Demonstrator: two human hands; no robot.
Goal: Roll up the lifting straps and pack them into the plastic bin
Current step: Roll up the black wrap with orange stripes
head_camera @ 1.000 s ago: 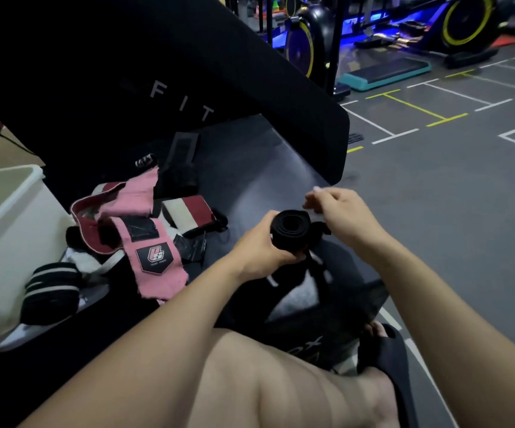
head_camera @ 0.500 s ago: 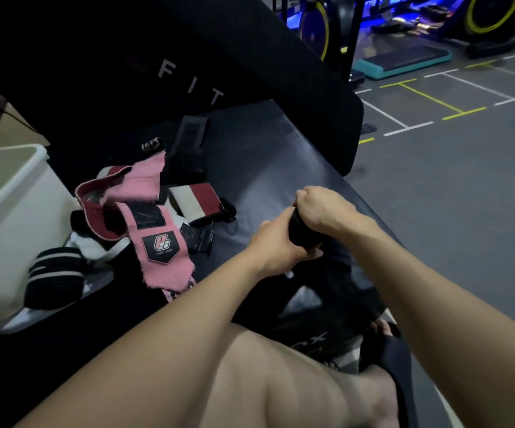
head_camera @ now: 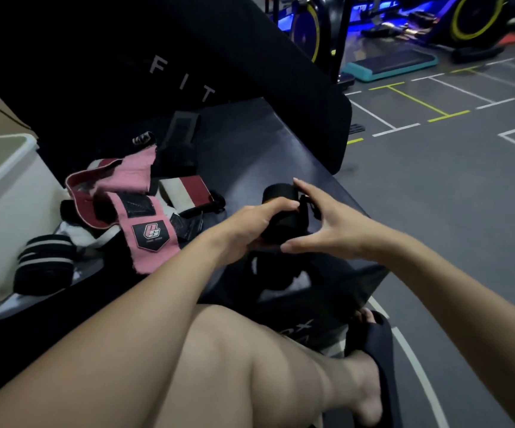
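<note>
Right now the left hand (head_camera: 250, 223) has its fingers curled around a rolled black strap (head_camera: 284, 208), held above the black padded table (head_camera: 250, 143). Right hand (head_camera: 330, 223) sits just beside the roll, fingers spread and loose. White plastic bin (head_camera: 6, 193) stands well left, past the pink strap (head_camera: 148, 217) pile.

Both bare forearms reach forward over a bent bare knee. The left hand (head_camera: 250, 225) curls its fingers and thumb around a rolled black fabric lifting strap (head_camera: 281, 211). The right hand (head_camera: 327, 223) is spread wide just beside the roll, fingers straight, thumb pointing left.
</note>
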